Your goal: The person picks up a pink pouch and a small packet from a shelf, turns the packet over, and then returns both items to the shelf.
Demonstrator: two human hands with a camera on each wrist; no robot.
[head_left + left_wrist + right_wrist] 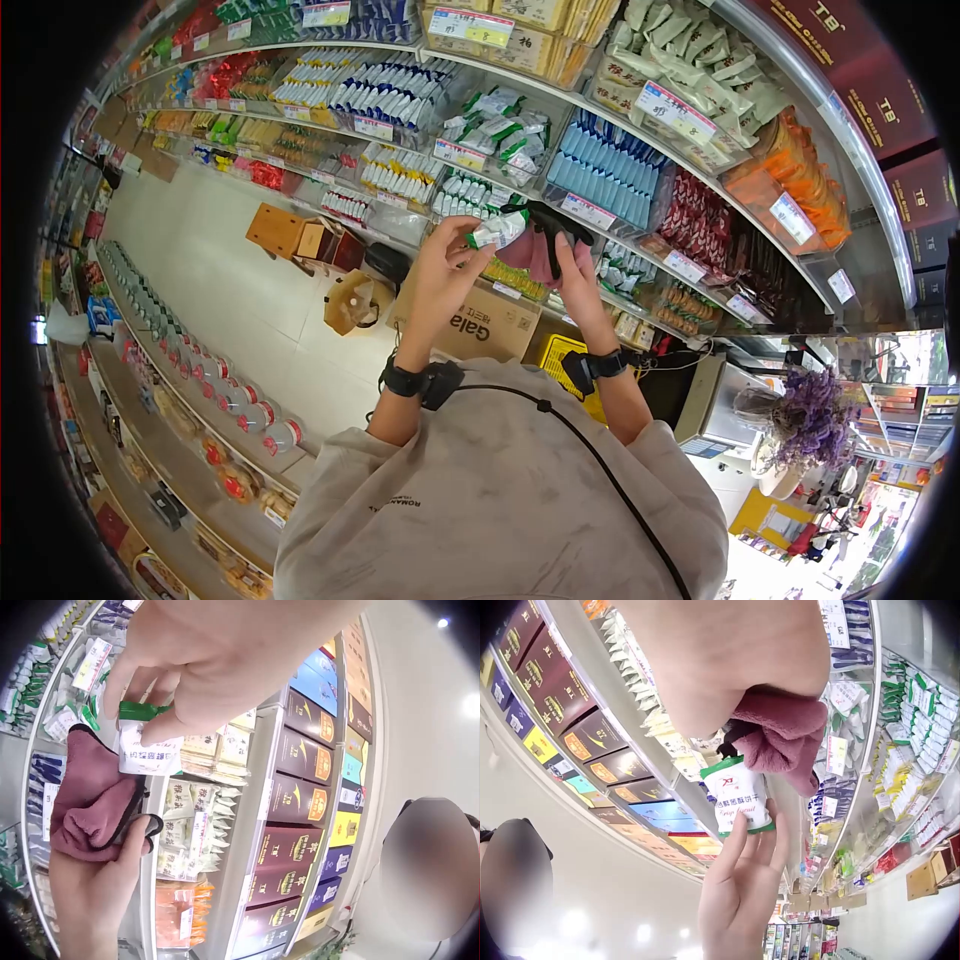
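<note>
Now: a person stands at a shop shelf (640,215) and holds both hands up in front of it.
Left hand (443,265): its fingers (150,679) are bent and pinch a small packet (497,230) by its green top edge. The thumb is on one side and the other fingers are on the other side.
Packet: it is white with green ends and small print on it. It hangs just under the left fingers and touches the cloth beside it.
Right hand (578,275): its fingers are curled tight round a dark pink cloth (533,258) that has a black edge. The thumb (137,838) presses on that black edge.
Cloth: it is bunched up inside the right fingers, just beside the left fingers.
Between the hands: the two sets of fingers are very close. I cannot tell if they touch each other.
Past the fingers: the shelf is full of rows of snacks. There are blue packs (605,165), red packs (695,215) and green and white packs (500,130).
Under the fingers: a brown cardboard box (480,320) and a yellow basket (562,352) sit low down by the shelf.
Far from the fingers: a bunch of purple flowers (810,410) stands off to the right-hand side.
</note>
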